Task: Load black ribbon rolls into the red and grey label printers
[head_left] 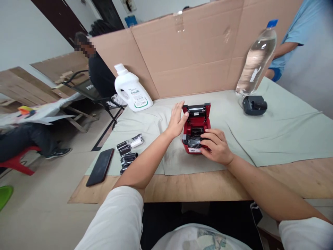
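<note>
A small red and black printer stands on the cloth with its lid tipped up and its inside showing. Against the left side of that lid rests my left hand, fingers stretched out and the thumb near the lid's edge. My right hand pinches a shiny black roll at the printer's front opening; the fingers hide its right end. Left of the printer lie several black-wrapped rolls and a white roll. Below the opening, a white label shows on the printer's front.
A dark phone lies at the table's left edge. Toward the back stand a white jug, a tall water bottle and a black device. A cardboard wall borders the table. Other people sit or stand beyond it.
</note>
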Action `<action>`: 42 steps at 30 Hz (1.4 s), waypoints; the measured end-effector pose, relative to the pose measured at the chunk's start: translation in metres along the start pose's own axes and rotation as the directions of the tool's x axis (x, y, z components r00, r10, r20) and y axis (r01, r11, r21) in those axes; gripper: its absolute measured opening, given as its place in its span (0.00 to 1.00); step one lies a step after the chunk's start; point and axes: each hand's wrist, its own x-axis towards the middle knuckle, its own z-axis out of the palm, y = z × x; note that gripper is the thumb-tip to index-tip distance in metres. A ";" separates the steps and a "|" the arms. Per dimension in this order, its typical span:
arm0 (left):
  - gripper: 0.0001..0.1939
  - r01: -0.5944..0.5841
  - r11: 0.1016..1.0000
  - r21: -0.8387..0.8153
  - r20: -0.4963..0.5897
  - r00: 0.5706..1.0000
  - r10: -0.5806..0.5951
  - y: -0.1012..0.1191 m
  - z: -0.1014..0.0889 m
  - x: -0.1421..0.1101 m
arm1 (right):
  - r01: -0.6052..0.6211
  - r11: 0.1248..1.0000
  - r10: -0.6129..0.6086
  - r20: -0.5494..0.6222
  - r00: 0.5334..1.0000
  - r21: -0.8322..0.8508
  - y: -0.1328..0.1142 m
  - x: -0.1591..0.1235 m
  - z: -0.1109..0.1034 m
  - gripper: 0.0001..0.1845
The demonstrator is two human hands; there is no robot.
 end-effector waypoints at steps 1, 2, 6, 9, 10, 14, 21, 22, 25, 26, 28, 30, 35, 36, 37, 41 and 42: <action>0.33 0.027 0.998 -0.050 0.025 0.999 -0.026 -0.004 0.000 -0.004 | 0.025 1.000 -0.025 0.005 1.000 0.012 0.001 0.000 0.000 0.02; 0.33 0.045 0.994 -0.098 0.038 0.998 -0.041 -0.007 0.001 -0.008 | 0.046 0.999 -0.046 0.013 0.999 0.024 0.001 0.000 0.000 0.03; 0.33 0.039 0.985 -0.171 0.018 0.999 -0.036 -0.001 0.000 -0.032 | 0.077 0.996 -0.078 0.033 0.996 0.035 0.001 -0.001 0.000 0.10; 0.32 0.019 0.986 -0.163 0.009 1.000 -0.017 0.008 0.000 -0.049 | 0.085 0.996 -0.085 0.004 0.996 0.018 -0.001 0.000 -0.002 0.10; 0.32 0.005 0.986 -0.164 -0.003 1.000 -0.006 0.010 0.001 -0.053 | 0.077 0.997 -0.077 -0.011 0.997 0.012 -0.002 0.000 -0.003 0.09; 0.29 -0.097 0.982 -0.162 -0.069 0.994 0.087 0.013 0.007 -0.069 | 0.040 0.999 -0.040 -0.037 0.998 -0.007 -0.002 0.000 -0.005 0.07; 0.24 -0.165 0.985 -0.056 -0.128 0.979 0.157 0.008 0.020 -0.086 | -0.030 0.999 0.031 0.022 0.999 -0.012 0.002 -0.003 0.002 0.07; 0.24 -0.167 0.985 -0.045 -0.132 0.978 0.160 0.007 0.021 -0.087 | -0.045 0.999 0.045 0.037 0.998 -0.010 0.003 -0.003 0.002 0.08; 0.23 -0.168 0.986 -0.025 -0.135 0.977 0.163 0.005 0.021 -0.086 | -0.079 0.997 0.078 0.066 0.995 0.010 0.004 -0.003 0.005 0.11; 0.23 -0.164 0.986 -0.022 -0.133 0.978 0.159 0.006 0.021 -0.086 | -0.086 0.996 0.085 0.068 0.994 0.016 0.005 -0.004 0.005 0.13; 0.23 -0.152 0.988 -0.014 -0.129 0.980 0.148 0.007 0.020 -0.085 | -0.091 0.996 0.089 0.068 0.994 0.024 0.005 -0.004 0.007 0.16; 0.23 -0.147 0.989 0.001 -0.132 0.980 0.146 0.008 0.019 -0.084 | -0.090 0.996 0.089 0.060 0.994 0.020 0.005 -0.003 0.008 0.22; 0.20 -0.166 0.986 0.020 -0.155 0.974 0.167 0.009 0.020 -0.083 | -0.085 0.996 0.085 0.040 0.996 -0.004 0.005 -0.001 0.008 0.29; 0.20 -0.161 0.987 0.026 -0.155 0.974 0.163 0.009 0.020 -0.083 | -0.083 0.997 0.083 0.042 0.996 -0.006 0.006 -0.001 0.007 0.29; 0.20 -0.154 0.987 0.033 -0.154 0.975 0.158 0.009 0.021 -0.083 | -0.081 0.997 0.081 0.045 0.996 -0.008 0.006 0.000 0.006 0.29; 0.19 -0.166 0.986 0.033 -0.174 0.970 0.169 0.007 0.021 -0.084 | -0.077 0.997 0.078 0.067 0.995 -0.014 0.006 0.002 0.003 0.26; 0.18 -0.178 0.984 0.027 -0.183 0.966 0.180 0.006 0.022 -0.084 | -0.076 0.997 0.076 0.069 0.995 -0.014 0.006 0.003 0.003 0.26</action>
